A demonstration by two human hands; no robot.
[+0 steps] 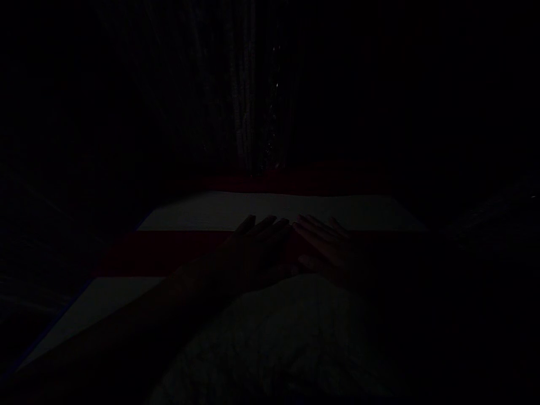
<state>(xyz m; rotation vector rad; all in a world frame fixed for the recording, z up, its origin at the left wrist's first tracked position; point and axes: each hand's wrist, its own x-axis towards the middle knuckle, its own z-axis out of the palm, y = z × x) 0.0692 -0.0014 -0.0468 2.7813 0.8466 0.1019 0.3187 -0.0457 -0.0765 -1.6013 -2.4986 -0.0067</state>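
The scene is very dark. My left hand [255, 247] lies flat with fingers stretched out on a striped cloth [169, 253] that shows red and pale bands. My right hand [323, 242] lies flat beside it, fingers extended, fingertips nearly touching the left hand's. Both hands rest on the red band, at the far edge of a pale crumpled fabric [287, 332] nearer to me. Neither hand holds anything that I can make out.
The striped cloth covers a flat surface that runs away from me, with a pale band [270, 211] and another red band [295, 180] beyond the hands. A dim hanging curtain or fabric [253, 112] stands behind. Everything else is black.
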